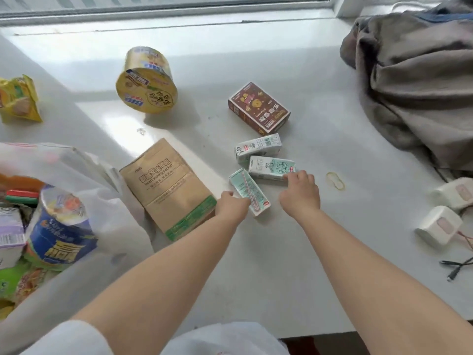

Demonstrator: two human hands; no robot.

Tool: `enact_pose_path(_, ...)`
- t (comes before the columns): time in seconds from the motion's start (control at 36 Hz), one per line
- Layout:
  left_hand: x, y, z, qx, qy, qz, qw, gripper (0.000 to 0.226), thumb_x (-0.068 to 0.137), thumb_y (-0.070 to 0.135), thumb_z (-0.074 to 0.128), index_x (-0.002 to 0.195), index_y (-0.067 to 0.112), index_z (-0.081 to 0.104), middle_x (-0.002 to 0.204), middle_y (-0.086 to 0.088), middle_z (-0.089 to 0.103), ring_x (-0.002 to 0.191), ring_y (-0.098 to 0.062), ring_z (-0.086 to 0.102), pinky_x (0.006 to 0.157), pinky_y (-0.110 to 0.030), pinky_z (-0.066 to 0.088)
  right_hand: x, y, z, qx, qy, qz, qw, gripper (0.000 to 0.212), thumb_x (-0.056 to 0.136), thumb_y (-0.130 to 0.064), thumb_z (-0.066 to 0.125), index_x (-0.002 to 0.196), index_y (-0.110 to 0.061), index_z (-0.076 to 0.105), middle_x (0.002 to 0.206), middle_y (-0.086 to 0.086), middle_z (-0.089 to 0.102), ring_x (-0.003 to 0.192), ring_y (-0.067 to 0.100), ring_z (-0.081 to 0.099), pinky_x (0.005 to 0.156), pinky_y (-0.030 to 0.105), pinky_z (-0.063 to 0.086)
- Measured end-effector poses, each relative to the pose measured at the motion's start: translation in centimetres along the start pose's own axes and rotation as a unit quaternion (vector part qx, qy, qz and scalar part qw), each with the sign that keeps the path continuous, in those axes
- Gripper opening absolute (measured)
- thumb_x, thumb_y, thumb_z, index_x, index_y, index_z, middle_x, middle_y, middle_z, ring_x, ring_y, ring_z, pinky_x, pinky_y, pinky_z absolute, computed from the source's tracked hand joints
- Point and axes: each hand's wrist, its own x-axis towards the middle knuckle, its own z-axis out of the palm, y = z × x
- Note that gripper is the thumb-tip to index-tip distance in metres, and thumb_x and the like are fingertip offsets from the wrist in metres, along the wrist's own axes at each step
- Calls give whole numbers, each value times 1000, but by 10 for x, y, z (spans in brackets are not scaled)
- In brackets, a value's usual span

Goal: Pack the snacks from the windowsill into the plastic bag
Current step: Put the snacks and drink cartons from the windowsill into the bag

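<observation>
Three small green-and-white drink cartons lie together on the white windowsill (256, 60). My left hand (231, 204) grips the nearest carton (247, 189) at its lower left edge. My right hand (300, 192) has its fingers curled on the right end of the middle carton (271, 167). The third carton (257, 147) lies just behind, untouched. A brown snack box (258, 107), a yellow noodle cup (147, 82) on its side, a brown paper box (167, 189) and a yellow packet (18, 99) also lie on the sill. The white plastic bag (102, 201) stands open at the left, holding a blue noodle cup (61, 226) and other snacks.
A grey crumpled cloth (414, 80) fills the right back corner. Two white chargers (439, 225) with cables sit at the right edge. A yellow rubber band (335, 180) lies right of my right hand. The window frame (166, 11) runs along the back.
</observation>
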Motion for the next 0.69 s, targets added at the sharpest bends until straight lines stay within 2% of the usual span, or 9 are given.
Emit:
enact_pose_path(0.17, 31, 21, 38, -4, 93, -56, 994, 70, 79, 32, 69, 136, 8, 35, 132, -13, 38, 122, -31, 44, 100, -36, 39, 51, 4, -6, -53, 17, -82, 995, 52, 84, -19, 54, 134, -20, 40, 133, 5, 41, 122, 26, 35, 97, 35, 33)
enact_pose_path(0.28, 42, 30, 58, 3, 136, -110, 985, 92, 73, 34, 73, 144, 9, 20, 139, -11, 28, 129, -29, 30, 105, -35, 28, 71, 0, -4, -120, 5, -144, 982, 62, 79, -26, 63, 135, -23, 38, 131, 6, 40, 121, 26, 36, 96, 35, 32)
enact_pose_path(0.36, 48, 30, 64, 22, 155, -127, 979, 99, 72, 37, 73, 147, 12, 12, 142, -11, 24, 130, -30, 27, 105, -36, 25, 79, 2, 2, -147, 13, -176, 973, 62, 75, -29, 67, 131, -21, 42, 127, 7, 41, 118, 27, 37, 93, 35, 33)
enact_pose_path(0.44, 55, 28, 67, 27, 174, -121, 977, 97, 72, 32, 71, 147, 13, 12, 140, -11, 25, 126, -31, 29, 104, -36, 28, 85, 9, 11, -147, 19, -194, 970, 60, 73, -32, 69, 126, -17, 45, 128, 10, 41, 117, 29, 38, 92, 36, 33)
enact_pose_path(0.53, 59, 27, 66, 73, 188, -112, 973, 86, 75, 25, 66, 143, 12, 16, 137, -10, 27, 124, -30, 30, 101, -35, 31, 87, 13, 17, -129, 27, -200, 971, 57, 72, -35, 69, 120, -13, 48, 127, 11, 43, 115, 31, 39, 90, 37, 33)
enact_pose_path(0.69, 63, 19, 53, 169, 165, -62, 970, 70, 79, 25, 61, 136, 10, 23, 130, -11, 31, 121, -35, 34, 93, -39, 38, 75, 14, 32, -56, -12, -145, 988, 64, 74, -48, 68, 120, -9, 45, 120, 9, 47, 110, 30, 43, 87, 37, 37)
